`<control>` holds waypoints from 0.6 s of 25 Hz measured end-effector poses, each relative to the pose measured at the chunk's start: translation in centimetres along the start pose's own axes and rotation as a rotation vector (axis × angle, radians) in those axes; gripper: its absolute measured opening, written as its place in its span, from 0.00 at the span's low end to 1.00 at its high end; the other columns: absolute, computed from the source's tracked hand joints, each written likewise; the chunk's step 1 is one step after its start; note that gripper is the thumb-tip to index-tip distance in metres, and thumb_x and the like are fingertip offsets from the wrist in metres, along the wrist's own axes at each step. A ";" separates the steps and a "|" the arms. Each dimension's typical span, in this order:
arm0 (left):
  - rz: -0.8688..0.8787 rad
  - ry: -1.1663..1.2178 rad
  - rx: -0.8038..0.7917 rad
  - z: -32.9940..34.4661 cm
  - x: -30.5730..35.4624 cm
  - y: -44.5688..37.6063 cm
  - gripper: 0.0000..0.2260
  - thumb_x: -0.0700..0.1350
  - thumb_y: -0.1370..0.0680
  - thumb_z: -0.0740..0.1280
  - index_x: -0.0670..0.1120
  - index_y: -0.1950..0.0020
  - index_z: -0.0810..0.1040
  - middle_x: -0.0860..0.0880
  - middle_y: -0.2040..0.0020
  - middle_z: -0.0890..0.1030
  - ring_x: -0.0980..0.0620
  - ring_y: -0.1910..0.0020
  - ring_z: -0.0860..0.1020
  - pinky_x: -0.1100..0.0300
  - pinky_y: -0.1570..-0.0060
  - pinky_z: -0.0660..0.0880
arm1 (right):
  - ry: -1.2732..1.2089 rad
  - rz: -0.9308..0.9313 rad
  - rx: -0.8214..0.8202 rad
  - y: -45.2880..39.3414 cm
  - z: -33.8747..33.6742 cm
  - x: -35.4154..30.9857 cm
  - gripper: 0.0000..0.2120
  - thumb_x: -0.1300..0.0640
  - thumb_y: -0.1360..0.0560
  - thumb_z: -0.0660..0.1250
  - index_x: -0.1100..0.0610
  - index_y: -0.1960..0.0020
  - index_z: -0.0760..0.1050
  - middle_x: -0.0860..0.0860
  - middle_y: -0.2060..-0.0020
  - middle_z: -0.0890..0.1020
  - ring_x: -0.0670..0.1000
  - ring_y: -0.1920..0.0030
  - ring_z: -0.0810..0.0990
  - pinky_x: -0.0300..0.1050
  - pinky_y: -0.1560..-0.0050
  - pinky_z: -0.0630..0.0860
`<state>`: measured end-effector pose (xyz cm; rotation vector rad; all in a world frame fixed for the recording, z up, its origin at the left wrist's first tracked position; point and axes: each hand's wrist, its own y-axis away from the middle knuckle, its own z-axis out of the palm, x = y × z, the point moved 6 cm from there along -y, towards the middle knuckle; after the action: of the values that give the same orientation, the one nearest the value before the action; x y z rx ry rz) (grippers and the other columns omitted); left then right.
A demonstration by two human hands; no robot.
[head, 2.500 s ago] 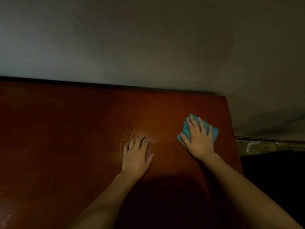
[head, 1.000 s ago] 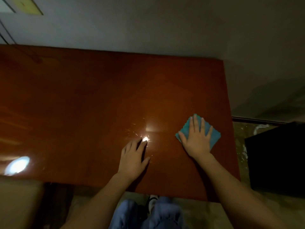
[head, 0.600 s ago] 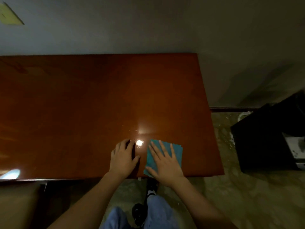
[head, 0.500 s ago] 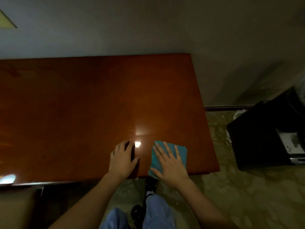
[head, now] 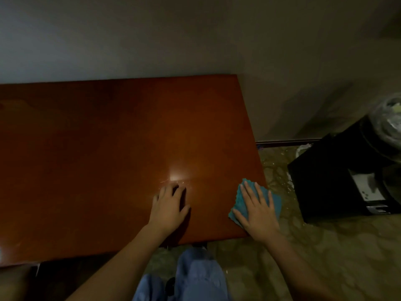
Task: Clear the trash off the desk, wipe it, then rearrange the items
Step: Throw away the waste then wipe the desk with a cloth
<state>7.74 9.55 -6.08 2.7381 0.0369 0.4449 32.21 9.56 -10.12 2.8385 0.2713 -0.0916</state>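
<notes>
By grey wall (head: 152,35): glossy wood desk (head: 97,148).

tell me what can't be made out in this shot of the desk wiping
- Head view: the desk runs off the left edge, so its far left is cut off.
- Most of the teal cloth is hidden under the right hand.
- The clear bag atop the black box is blurred and cropped; its contents are unreadable.
- The desk beneath the left hand is hidden.
</notes>
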 end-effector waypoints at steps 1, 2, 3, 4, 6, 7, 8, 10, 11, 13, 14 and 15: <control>-0.002 0.001 0.001 -0.4 0.1 -1.0 0.27 0.56 0.21 0.59 0.50 0.25 0.57 0.49 0.26 0.59 0.50 0.27 0.56 0.50 0.29 0.56 | -0.016 0.011 0.006 -0.8 -0.3 0.4 0.35 0.33 0.23 0.39 0.55 0.25 0.55 0.50 0.26 0.61 0.52 0.26 0.52 0.57 0.30 0.46; -0.008 0.010 -0.001 -0.9 0.3 -1.9 0.27 0.56 0.21 0.60 0.50 0.24 0.56 0.49 0.26 0.59 0.50 0.27 0.56 0.50 0.28 0.56 | -0.040 0.018 0.010 -1.8 -0.6 0.8 0.37 0.32 0.24 0.37 0.54 0.24 0.51 0.49 0.25 0.57 0.51 0.25 0.48 0.56 0.29 0.43; -0.017 0.022 -0.003 -1.4 0.5 -3.0 0.27 0.56 0.21 0.60 0.50 0.24 0.56 0.49 0.26 0.59 0.50 0.27 0.56 0.50 0.28 0.56 | -0.057 0.021 0.018 -3.0 -1.0 1.2 0.39 0.30 0.26 0.33 0.53 0.23 0.46 0.47 0.25 0.51 0.50 0.25 0.43 0.55 0.28 0.39; -0.021 0.031 -0.001 -1.9 0.6 -4.2 0.28 0.55 0.21 0.60 0.50 0.24 0.56 0.49 0.26 0.59 0.49 0.27 0.56 0.49 0.28 0.55 | -0.065 0.025 0.024 -4.3 -1.4 1.4 0.41 0.28 0.29 0.30 0.51 0.24 0.41 0.45 0.25 0.45 0.49 0.25 0.38 0.55 0.28 0.36; -0.022 0.044 0.007 -3.0 0.9 -6.6 0.28 0.56 0.21 0.60 0.50 0.24 0.56 0.49 0.26 0.59 0.50 0.26 0.55 0.49 0.28 0.55 | -0.072 0.033 0.016 -7.4 -2.4 1.7 0.42 0.27 0.33 0.25 0.50 0.26 0.35 0.43 0.26 0.39 0.49 0.26 0.34 0.55 0.28 0.33; -0.019 0.045 0.012 -3.7 0.9 -7.7 0.28 0.56 0.21 0.60 0.51 0.24 0.56 0.49 0.26 0.59 0.50 0.26 0.55 0.49 0.28 0.54 | -0.072 0.033 0.014 -9.1 -3.0 1.7 0.42 0.27 0.34 0.23 0.49 0.26 0.33 0.43 0.26 0.38 0.49 0.26 0.33 0.54 0.29 0.33; -0.016 0.039 0.018 -4.4 1.0 -9.1 0.27 0.56 0.21 0.60 0.51 0.25 0.57 0.50 0.26 0.59 0.50 0.26 0.55 0.50 0.28 0.54 | -0.072 0.032 0.012 -10.9 -3.5 1.8 0.43 0.27 0.35 0.23 0.49 0.27 0.32 0.43 0.26 0.37 0.49 0.26 0.32 0.53 0.29 0.33; -0.020 0.027 0.034 -6.0 0.7 -12.0 0.27 0.56 0.21 0.59 0.51 0.25 0.57 0.50 0.26 0.59 0.51 0.26 0.55 0.51 0.28 0.54 | -0.068 0.019 0.010 -14.6 -4.5 2.0 0.43 0.27 0.35 0.22 0.49 0.27 0.32 0.43 0.25 0.38 0.48 0.26 0.32 0.53 0.29 0.33; -0.030 0.027 0.046 -6.8 0.4 -13.5 0.27 0.56 0.21 0.59 0.51 0.25 0.57 0.50 0.26 0.59 0.51 0.26 0.55 0.51 0.28 0.54 | -0.066 0.015 0.014 -16.5 -5.1 2.0 0.43 0.27 0.35 0.22 0.48 0.27 0.32 0.44 0.25 0.38 0.48 0.26 0.32 0.54 0.28 0.34; -0.061 0.053 0.080 -8.6 0.0 -16.5 0.26 0.55 0.21 0.59 0.50 0.25 0.58 0.49 0.27 0.60 0.50 0.26 0.55 0.51 0.28 0.54 | -0.062 0.015 0.041 -20.5 -6.4 2.0 0.44 0.26 0.36 0.22 0.48 0.26 0.33 0.43 0.25 0.38 0.47 0.27 0.32 0.55 0.27 0.36; -0.074 0.070 0.097 -9.3 -0.2 -17.8 0.26 0.55 0.21 0.59 0.51 0.25 0.58 0.49 0.27 0.60 0.50 0.26 0.55 0.51 0.28 0.55 | -0.067 0.020 0.056 -22.5 -7.1 1.9 0.45 0.26 0.36 0.23 0.49 0.25 0.34 0.43 0.25 0.38 0.47 0.26 0.33 0.56 0.27 0.37; -0.082 0.087 0.113 -10.0 -0.4 -19.2 0.26 0.55 0.21 0.59 0.51 0.25 0.58 0.49 0.27 0.60 0.50 0.26 0.55 0.51 0.28 0.55 | -0.074 0.026 0.066 -24.6 -7.9 1.8 0.45 0.25 0.35 0.26 0.49 0.24 0.36 0.43 0.25 0.38 0.47 0.26 0.34 0.56 0.27 0.37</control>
<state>4.84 30.93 -4.30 2.8136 0.2023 0.5542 29.44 35.31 -9.58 2.8955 0.2187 -0.2031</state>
